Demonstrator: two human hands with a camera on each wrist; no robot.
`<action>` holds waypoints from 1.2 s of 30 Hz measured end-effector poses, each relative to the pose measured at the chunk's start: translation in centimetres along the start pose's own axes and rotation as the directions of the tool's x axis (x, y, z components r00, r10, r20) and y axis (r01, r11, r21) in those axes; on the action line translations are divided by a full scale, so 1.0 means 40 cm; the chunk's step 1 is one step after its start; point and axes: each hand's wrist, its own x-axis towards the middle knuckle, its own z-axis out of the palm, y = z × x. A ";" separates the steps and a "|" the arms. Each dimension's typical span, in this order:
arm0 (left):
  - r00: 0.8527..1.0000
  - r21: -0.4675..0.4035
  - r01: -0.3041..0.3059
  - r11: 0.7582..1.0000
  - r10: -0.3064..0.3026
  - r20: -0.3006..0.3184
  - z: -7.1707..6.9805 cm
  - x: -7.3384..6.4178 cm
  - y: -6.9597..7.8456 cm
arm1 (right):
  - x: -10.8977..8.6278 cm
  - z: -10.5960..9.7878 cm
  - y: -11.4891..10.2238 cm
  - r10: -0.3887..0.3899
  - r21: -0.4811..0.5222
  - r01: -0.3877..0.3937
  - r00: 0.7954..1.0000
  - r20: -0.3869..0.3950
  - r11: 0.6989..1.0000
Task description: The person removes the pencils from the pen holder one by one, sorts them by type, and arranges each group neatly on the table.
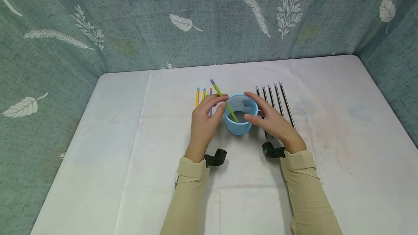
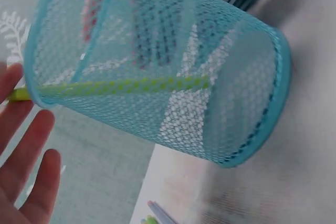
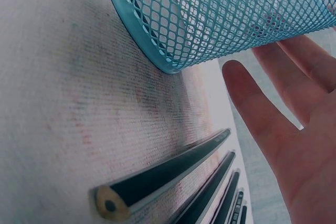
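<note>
My left hand (image 1: 206, 117) pinches a green pencil (image 1: 232, 111) with a purple top between thumb and fingers. The pencil slants down inside a light blue mesh pencil cup (image 1: 238, 129), its lower end near the bottom, visible through the mesh in the left wrist view. My right hand (image 1: 272, 120) holds the cup from the right, thumb at the near rim and index finger at the far rim. In the right wrist view the little finger (image 3: 247, 90) is stretched out beside the mesh. The cup stands upright on the table.
Several black pencils (image 1: 285, 104) lie side by side right of the cup, partly behind the right hand. Left of it are yellow pencils (image 1: 197, 96) and a purple pencil (image 1: 210, 91), partly hidden by the left hand. A leaf-patterned curtain (image 1: 209, 21) borders the white table (image 1: 156, 184).
</note>
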 end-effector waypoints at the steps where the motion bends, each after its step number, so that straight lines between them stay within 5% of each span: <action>1: 1.000 -0.011 0.007 1.000 -0.007 -0.029 -0.002 0.001 0.000 | 0.001 0.001 0.000 0.002 0.000 -0.002 1.000 -0.004 1.000; 8: 0.990 -0.089 0.077 0.993 -0.087 -0.112 -0.014 0.003 0.021 | 0.002 0.002 0.006 0.008 -0.008 -0.008 1.000 -0.001 1.000; 14: 0.990 -0.268 0.095 0.959 -0.118 -0.071 -0.030 0.005 0.081 | 0.002 -0.002 0.000 0.018 -0.011 -0.018 1.000 0.000 1.000; 20: 0.989 -0.458 0.022 0.889 -0.085 -0.117 -0.016 0.006 0.034 | 0.002 -0.004 -0.004 0.042 -0.015 -0.042 0.999 0.004 0.999; 25: 0.959 -0.523 -0.069 0.849 -0.088 -0.269 -0.038 0.008 0.044 | -0.002 -0.003 -0.003 0.054 -0.009 -0.054 0.999 -0.003 0.998; 30: 0.923 -0.518 -0.084 0.851 -0.129 -0.362 -0.060 0.010 0.065 | -0.004 -0.004 -0.001 0.056 -0.003 -0.056 0.998 -0.007 0.998; 36: 0.920 -0.420 -0.015 0.907 -0.152 -0.362 -0.079 0.009 0.097 | -0.002 -0.003 0.000 0.051 0.010 -0.051 0.999 0.005 0.999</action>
